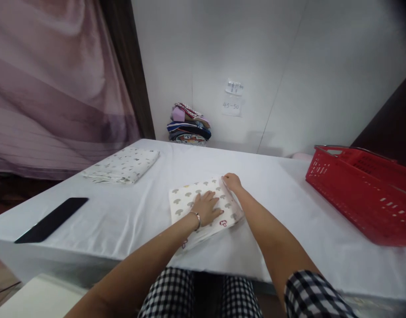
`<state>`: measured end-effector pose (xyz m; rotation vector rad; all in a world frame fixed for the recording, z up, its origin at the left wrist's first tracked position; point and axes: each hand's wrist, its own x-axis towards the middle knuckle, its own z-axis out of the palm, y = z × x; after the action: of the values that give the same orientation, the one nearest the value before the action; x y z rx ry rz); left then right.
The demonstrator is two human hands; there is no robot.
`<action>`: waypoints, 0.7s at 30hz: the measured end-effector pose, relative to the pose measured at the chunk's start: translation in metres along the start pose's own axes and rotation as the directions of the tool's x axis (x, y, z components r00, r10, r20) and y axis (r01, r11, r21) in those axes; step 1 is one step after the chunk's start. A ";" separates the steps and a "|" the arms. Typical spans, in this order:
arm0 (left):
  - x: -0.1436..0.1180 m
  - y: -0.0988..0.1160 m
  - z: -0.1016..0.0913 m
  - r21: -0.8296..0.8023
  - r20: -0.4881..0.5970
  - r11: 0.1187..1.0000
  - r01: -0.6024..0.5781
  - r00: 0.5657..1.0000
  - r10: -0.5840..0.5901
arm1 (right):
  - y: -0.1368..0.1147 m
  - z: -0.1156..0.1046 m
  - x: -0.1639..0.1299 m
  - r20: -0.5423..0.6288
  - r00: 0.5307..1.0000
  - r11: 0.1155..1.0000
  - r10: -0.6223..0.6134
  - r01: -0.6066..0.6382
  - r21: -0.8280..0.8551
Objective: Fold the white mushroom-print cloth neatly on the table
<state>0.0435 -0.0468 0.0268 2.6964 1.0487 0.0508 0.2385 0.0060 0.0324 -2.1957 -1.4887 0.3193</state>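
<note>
A folded white cloth printed with grey mushrooms and a few red marks lies in front of me on the white-covered table. Flat on top of it, fingers spread, rests my left hand, a bracelet at the wrist. My right hand is closed at the cloth's far right corner, its fingertips pinching the edge there. Along the right side of the cloth the fabric looks slightly lifted and paler.
Another folded patterned cloth lies at the table's far left. A black flat slab is at the left front edge. On the right stands a red plastic basket. Folded fabrics are stacked against the back wall.
</note>
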 end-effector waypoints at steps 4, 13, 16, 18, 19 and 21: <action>0.001 -0.015 0.002 0.058 -0.025 0.995 0.084 0.996 -0.082 | -0.012 0.015 0.021 0.053 0.997 0.997 0.061 -0.059 -0.051; -0.004 -0.014 0.013 0.057 -0.048 0.996 0.069 0.997 -0.067 | -0.012 0.029 0.046 0.030 0.988 0.985 0.154 -0.151 -0.078; -0.006 -0.014 0.016 0.037 -0.060 0.997 0.061 0.996 -0.059 | -0.008 0.032 0.049 0.015 0.988 0.986 0.153 -0.152 -0.074; -0.006 -0.015 0.017 0.021 -0.064 0.998 0.058 0.996 -0.057 | -0.006 0.036 0.049 0.023 0.987 0.984 0.161 -0.159 -0.077; -0.006 -0.015 0.017 0.015 -0.066 0.998 0.054 0.996 -0.053 | -0.005 0.038 0.049 0.028 0.986 0.984 0.165 -0.162 -0.079; -0.005 -0.018 0.015 0.007 -0.060 0.999 0.046 0.997 -0.046 | -0.004 0.040 0.047 0.039 0.985 0.982 0.171 -0.167 -0.085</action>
<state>0.0298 -0.0408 0.0087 2.6923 1.1300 0.1197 0.2362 0.0603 0.0031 -2.4014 -1.3634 0.3729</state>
